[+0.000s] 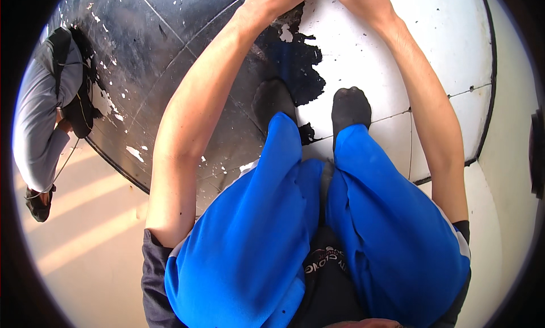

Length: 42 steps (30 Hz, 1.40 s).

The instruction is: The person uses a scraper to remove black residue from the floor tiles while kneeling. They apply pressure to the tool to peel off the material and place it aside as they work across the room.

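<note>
My left hand (278,0) is at the top edge of the picture, beside the ragged border where a black coating (289,55) gives way to a white tiled surface (363,55). Its fingers look curled, but the frame cuts them off. A short gap to the right, over the white part, my right hand (365,0) is also cut off by the top edge and looks closed. Whatever either hand grips is out of sight. Both forearms reach forward past my blue-trousered knees.
My feet in dark socks (351,109) rest near the torn border. White flakes (135,153) dot the black area. At far left is another person in grey clothing (40,118), with a dark bag strap and thin cord. A pale wall (514,101) curves along the right.
</note>
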Motion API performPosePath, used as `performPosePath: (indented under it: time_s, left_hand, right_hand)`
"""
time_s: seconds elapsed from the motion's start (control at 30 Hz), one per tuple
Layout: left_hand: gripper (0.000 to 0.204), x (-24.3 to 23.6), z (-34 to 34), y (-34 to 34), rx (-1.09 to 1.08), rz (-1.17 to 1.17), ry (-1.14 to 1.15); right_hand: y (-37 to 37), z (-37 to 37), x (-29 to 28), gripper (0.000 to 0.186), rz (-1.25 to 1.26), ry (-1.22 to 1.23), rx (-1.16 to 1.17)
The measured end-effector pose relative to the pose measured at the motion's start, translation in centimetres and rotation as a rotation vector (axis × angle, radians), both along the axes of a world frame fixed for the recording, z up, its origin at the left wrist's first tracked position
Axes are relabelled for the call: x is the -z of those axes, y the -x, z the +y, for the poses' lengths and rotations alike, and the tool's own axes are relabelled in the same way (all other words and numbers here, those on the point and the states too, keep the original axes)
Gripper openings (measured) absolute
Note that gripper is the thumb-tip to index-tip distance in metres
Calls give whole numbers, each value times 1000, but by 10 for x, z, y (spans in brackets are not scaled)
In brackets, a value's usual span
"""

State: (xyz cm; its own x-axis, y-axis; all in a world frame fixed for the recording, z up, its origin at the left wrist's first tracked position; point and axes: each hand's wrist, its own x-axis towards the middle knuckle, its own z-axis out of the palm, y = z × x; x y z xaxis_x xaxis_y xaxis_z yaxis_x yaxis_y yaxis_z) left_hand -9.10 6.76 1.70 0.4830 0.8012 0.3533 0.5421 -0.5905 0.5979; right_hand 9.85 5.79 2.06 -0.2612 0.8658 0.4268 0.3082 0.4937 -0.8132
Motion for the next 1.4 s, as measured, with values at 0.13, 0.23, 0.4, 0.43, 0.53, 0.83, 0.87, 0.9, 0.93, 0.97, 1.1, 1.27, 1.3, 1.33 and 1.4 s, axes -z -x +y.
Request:
performPosePath:
  time_s: [0.13,0.23,0.4,0.43,0.53,0.83,0.87,0.9,0.93,0.97,1.1,1.27,1.3,1.33,1.4]
  left_hand:
    - [12,1,-40,-1,12,-83,103]
    - [19,12,-72,-1,-3,-20,85]
    - [24,23,-63,-5,-68,-2,47]
    - [22,16,-49,-8,-46,-14,-8]
    - [13,7,-26,-10,-22,-57,88]
    - [14,5,-27,-7,2,-15,125]
    - [13,6,-24,-8,2,2,88]
    - [12,3,-22,-9,14,-3,108]
    - [11,1,-22,-9,28,-7,127]
    - [11,-2,-21,-9,31,-7,117]
    - [10,0,-16,-5,43,19,171]
    - [11,-3,-26,-6,78,-6,190]
    - [12,-4,-26,-7,57,14,204]
    - [12,-4,-25,-8,56,13,203]
    - [12,-4,-24,-8,36,18,165]
  right_hand:
    - [-20,-45,-1,27,-376,-64,-31]
    - [-25,-78,4,24,-368,99,-38]
    - [-32,-62,31,20,-414,-41,18]
    - [-26,-48,18,13,-403,-96,-20]
    - [-10,-35,-2,8,-236,27,37]
    - [-16,-35,-2,22,-137,196,49]
    - [-16,-35,2,22,-138,202,48]
    - [-15,-29,4,23,-133,85,41]
    - [-16,-26,5,24,-129,-32,34]
    - [-17,-26,4,24,-99,-15,-6]
    - [-22,-27,-3,25,-224,199,0]
    - [-25,-28,-2,19,-292,14,-25]
    - [-24,-30,-3,21,-290,18,-38]
    - [-23,-32,-3,24,-288,23,-52]
    - [-21,-32,-3,19,-64,300,-10]
